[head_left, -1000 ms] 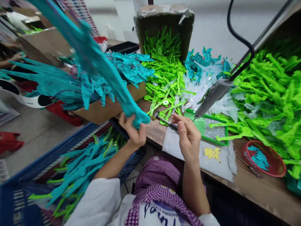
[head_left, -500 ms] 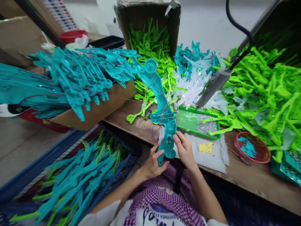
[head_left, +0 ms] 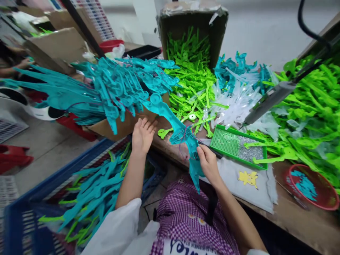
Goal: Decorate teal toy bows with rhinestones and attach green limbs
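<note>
My right hand [head_left: 209, 162] grips a long, curved teal plastic shell [head_left: 177, 124] near its lower end. Thin reddish-purple wires loop around the shell's middle, and its upper end reaches up to the stack of similar teal shells [head_left: 106, 86]. My left hand [head_left: 143, 135] is raised, palm up with fingers spread, holding nothing. It is just in front of the cardboard box [head_left: 120, 126] under that stack, left of the held shell and apart from it.
Below left, a blue crate [head_left: 34, 191] holds teal and lime parts. A green tray [head_left: 225, 143] of small metal pieces, a red bowl [head_left: 332, 198] with teal bits and lime piles [head_left: 318, 117] crowd the bench. An electric screwdriver [head_left: 271, 101] hangs above the tray.
My left hand has let go of the shell's lower end and moved up and left, opening. The shell, still in my right hand, has tilted leftward at its top. The view has shifted left.
</note>
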{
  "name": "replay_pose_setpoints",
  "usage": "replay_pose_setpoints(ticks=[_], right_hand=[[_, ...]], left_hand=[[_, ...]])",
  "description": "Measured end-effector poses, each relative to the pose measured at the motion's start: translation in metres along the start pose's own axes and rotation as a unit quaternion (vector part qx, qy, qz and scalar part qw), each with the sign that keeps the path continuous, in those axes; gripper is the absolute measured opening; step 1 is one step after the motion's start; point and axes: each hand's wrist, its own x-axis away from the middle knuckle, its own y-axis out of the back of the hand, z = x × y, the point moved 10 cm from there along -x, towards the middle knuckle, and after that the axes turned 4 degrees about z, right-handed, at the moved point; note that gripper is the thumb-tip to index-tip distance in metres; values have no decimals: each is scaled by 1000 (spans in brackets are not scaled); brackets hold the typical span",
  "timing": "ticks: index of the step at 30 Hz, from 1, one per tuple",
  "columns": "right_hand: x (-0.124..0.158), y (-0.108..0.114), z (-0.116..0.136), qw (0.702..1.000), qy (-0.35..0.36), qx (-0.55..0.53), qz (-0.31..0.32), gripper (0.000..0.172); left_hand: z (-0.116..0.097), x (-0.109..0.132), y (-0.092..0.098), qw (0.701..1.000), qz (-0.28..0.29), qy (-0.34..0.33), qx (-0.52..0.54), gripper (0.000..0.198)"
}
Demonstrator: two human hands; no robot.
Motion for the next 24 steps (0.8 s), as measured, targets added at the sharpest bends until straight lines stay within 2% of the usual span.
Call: replay_pose_setpoints(ticks=[2,4,6,8,10,11,13,15,17,19,21,24], right_hand=[[-2,-4,-8,997,-41,-55,-18,34],[-4,-12,-20,986,-89,-137,-15,35],[-5,-32,-31,961,-132,-237,47,40],[0,-53,-33,924,-149,-326,131,46],[8,-55,-32,899,-137,-384,160,52],[13,-49,-31,898,-125,-393,154,53],[24,-29,-33,913,-108,-374,120,53],[34,-3,-40,939,-111,-321,61,50],[45,32,-51,962,-127,-235,-55,47],[57,65,-58,968,-135,-122,-175,40],[69,80,-61,963,-132,-32,-231,35],[93,84,-74,961,-113,-1,-252,32]], left_hand=[[-23,-10,3,1000,15,-21,-5,36],[-44,-14,8,998,1,-69,8,30],[-57,-16,16,994,-29,-107,20,26],[-62,-18,23,990,-56,-131,9,26],[-65,-18,28,984,-79,-157,-30,28],[-67,-18,30,979,-90,-175,-56,29],[-70,-18,36,966,-116,-206,-105,30],[-67,-17,41,956,-138,-219,-139,30],[-58,-14,42,954,-137,-217,-156,31],[-44,-7,39,957,-123,-208,-160,34],[-26,5,38,963,-118,-190,-154,40],[5,21,44,975,-127,-134,-127,44]])
